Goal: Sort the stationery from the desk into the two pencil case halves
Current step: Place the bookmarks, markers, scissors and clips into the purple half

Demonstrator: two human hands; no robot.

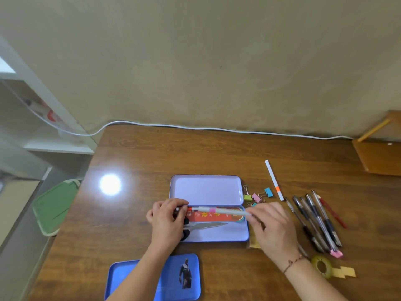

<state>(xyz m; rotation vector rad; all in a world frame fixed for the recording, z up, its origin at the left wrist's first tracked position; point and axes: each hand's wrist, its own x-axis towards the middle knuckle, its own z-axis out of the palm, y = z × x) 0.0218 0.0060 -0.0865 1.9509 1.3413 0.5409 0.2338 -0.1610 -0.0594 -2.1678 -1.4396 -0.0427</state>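
An open lilac tin pencil case lies mid-desk; its far half holds nothing, its near half holds an orange ruler and grey scissors. Both hands hold a white pen with a pink band lengthwise over the near half: my left hand pinches its left end, my right hand its right end. To the right lie several dark pens, a red pencil, a white pen with an orange band and coloured binder clips.
A blue tin lid lies near the front edge under my left forearm. A tape roll and yellow sticky notes sit front right. A white cable runs along the back edge. A green chair stands left.
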